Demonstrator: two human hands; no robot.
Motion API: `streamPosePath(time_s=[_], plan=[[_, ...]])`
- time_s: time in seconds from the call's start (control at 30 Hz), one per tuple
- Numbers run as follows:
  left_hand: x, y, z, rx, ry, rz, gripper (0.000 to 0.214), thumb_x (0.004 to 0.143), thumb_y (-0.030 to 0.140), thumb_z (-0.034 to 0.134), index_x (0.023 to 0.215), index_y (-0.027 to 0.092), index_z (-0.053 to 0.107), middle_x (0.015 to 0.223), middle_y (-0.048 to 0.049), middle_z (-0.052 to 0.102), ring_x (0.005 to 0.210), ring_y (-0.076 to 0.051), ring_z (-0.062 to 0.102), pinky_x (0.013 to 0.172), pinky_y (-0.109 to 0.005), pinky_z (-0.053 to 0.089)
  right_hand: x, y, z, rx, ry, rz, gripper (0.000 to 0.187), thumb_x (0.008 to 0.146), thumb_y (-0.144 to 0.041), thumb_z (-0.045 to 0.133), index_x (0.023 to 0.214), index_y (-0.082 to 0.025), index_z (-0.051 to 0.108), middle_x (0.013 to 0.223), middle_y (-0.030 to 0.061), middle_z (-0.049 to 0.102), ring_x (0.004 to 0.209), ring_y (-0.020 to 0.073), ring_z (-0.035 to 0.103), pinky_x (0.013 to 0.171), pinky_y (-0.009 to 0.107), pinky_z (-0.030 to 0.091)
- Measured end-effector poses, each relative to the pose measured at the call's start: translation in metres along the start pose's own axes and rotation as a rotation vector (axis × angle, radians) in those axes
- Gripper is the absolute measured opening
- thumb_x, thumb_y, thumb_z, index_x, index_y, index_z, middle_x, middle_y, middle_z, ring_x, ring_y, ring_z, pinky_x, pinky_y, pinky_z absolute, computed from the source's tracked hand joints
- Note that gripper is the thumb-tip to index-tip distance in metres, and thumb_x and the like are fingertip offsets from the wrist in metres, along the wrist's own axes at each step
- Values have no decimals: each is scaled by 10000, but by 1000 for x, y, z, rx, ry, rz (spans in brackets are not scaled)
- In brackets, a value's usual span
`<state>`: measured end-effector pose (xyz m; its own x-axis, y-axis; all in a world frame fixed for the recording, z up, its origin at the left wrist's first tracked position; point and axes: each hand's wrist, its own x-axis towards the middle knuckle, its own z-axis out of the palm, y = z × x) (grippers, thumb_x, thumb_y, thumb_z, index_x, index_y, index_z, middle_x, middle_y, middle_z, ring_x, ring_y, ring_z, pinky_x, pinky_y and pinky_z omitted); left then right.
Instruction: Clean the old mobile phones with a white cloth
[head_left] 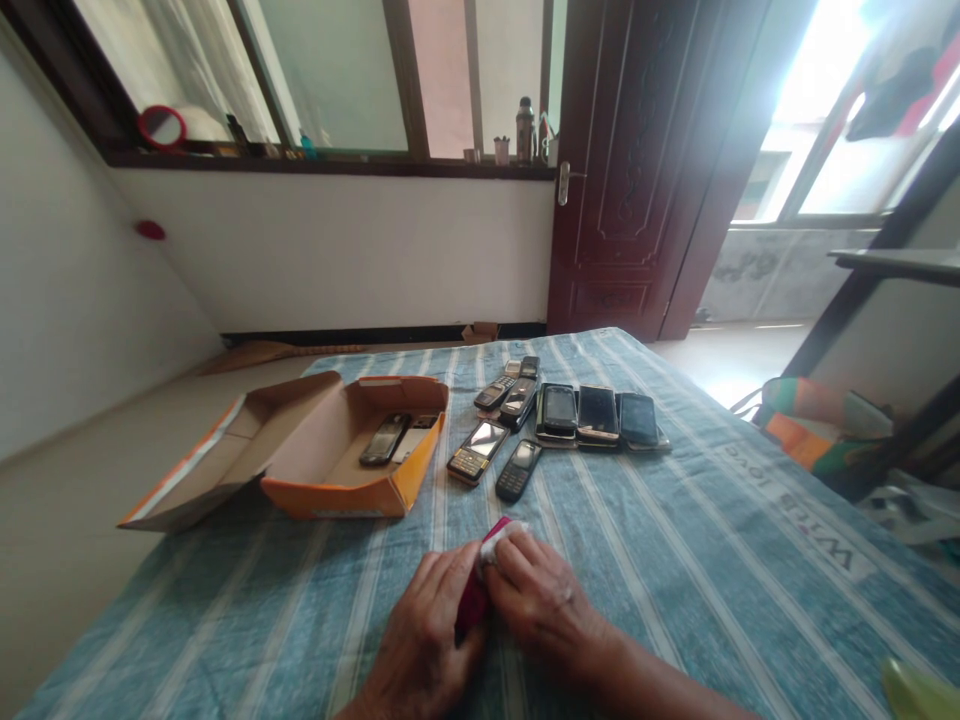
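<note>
At the front of the table, my left hand (429,632) is closed around a dark pink phone (472,598), much of it hidden by my fingers. My right hand (541,600) pinches a white wipe (501,540) and presses it on the phone's far end. Just beyond my hands lie a black keypad phone (518,470) and a keypad phone with a lit-looking screen (478,452). Behind them sit a few more keypad phones (517,402). To their right, touchscreen phones (598,414) lie in a row of low stacks.
An open orange cardboard box (337,500) with its lid folded left stands on the table, two phones (386,440) inside. A striped blue cloth (675,600) covers the table. A yellow-green object (919,690) is at the lower right corner. Beyond are a brown door (630,150) and a windowsill.
</note>
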<state>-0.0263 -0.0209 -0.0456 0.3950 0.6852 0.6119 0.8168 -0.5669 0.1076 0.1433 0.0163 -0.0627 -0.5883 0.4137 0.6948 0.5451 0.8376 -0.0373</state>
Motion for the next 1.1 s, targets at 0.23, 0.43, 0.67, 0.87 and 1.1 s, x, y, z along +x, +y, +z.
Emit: streamPosePath(time_s=[0.23,0.43,0.67,0.87,1.1], plan=[[4,2,-3,-25,9,-4,476,745,112,509,1220,140,495,1034,-117,690,910,-243,666,805,-363,575,1,3,-4,3,-6,42,268,970,-171,391,813,-126,604,812,81,541,768,207,466,610,325,371],[-1,-1,-1,26,2,11,479,759,158,555,1231,117,484,1022,-133,690,905,-260,670,799,-380,580,0,-10,-4,38,2,-63,256,955,-137,390,837,-118,616,842,95,543,811,219,467,635,331,390],[4,3,-3,-40,-8,-16,463,763,122,517,1223,149,487,1038,-118,693,900,-242,670,799,-366,576,-1,4,-1,-29,-10,64,244,963,-164,415,793,-144,589,822,78,531,784,206,456,630,324,374],[7,5,-6,-60,-13,-30,452,778,131,515,1229,156,502,1048,-112,694,911,-246,669,799,-372,575,0,8,-2,-57,-11,119,224,945,-148,450,762,-153,578,801,61,522,777,198,458,634,316,374],[4,3,-4,-28,-18,-16,444,763,113,541,1206,126,517,1055,-121,690,925,-249,659,817,-381,574,2,9,-5,-49,-23,142,255,969,-156,403,801,-149,595,803,63,523,770,201,452,653,318,389]])
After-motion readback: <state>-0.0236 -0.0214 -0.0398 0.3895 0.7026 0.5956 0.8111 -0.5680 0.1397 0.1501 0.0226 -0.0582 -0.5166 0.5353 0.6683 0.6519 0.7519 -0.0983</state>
